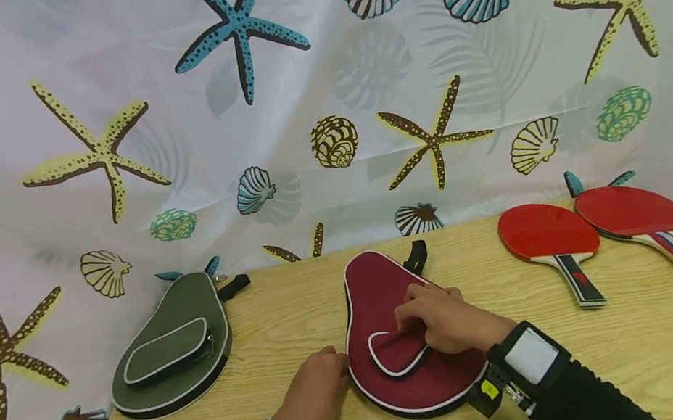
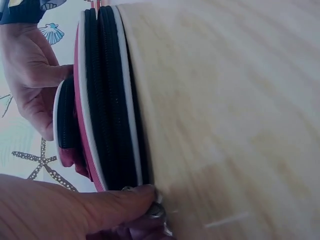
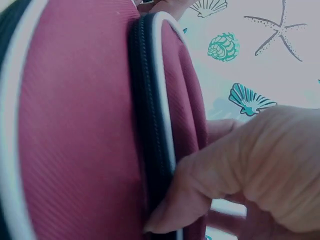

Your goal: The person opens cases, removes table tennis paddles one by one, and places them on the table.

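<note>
Right fingers (image 1: 408,312) pinch the maroon case's (image 1: 371,292) pocket (image 1: 393,352).

I'm at a wood-grain desk (image 1: 286,306) backed by a seashell-print cloth (image 1: 307,104). Whether home or studio, I can't tell.

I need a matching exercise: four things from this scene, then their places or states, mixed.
1. maroon fabric pear-shaped case
2. olive-green fabric pear-shaped case
3. two round red paddles
4. left hand

A. right of both cases
B. at the maroon case's edge
C. pocket pinched by right hand
D. left of both hands

Pairs: 1C, 2D, 3A, 4B
</note>
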`<move>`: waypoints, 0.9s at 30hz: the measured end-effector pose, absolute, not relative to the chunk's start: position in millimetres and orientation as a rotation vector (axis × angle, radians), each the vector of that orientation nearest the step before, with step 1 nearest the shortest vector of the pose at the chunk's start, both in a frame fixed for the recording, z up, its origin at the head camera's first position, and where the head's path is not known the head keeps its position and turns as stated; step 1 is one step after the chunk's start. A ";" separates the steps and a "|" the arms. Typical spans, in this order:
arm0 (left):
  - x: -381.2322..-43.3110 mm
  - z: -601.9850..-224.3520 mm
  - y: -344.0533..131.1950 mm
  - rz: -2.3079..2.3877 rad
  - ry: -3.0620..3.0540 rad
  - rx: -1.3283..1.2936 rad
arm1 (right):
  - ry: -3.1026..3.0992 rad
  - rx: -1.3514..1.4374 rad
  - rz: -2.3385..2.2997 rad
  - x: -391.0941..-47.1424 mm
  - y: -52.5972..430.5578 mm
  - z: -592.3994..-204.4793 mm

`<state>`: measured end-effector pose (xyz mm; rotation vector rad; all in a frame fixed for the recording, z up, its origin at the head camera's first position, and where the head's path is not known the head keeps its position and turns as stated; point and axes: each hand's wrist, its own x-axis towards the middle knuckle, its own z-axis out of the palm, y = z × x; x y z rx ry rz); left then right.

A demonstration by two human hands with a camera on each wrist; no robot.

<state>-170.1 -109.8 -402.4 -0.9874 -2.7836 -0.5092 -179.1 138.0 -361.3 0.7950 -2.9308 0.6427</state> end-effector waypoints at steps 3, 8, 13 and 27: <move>-170.5 -401.5 -107.3 -0.466 -2.784 -1.020 | -2.904 0.661 0.615 -174.3 136.6 -362.3; -169.7 -401.9 -102.1 -0.392 -2.755 -1.045 | -2.938 0.496 0.596 -158.8 122.8 -361.1; -168.8 -402.9 -98.3 -0.345 -2.728 -1.058 | -2.994 0.508 0.793 -148.2 101.3 -359.4; -168.1 -399.9 -97.7 -0.406 -2.770 -1.067 | -3.014 0.628 0.886 -160.7 107.9 -361.7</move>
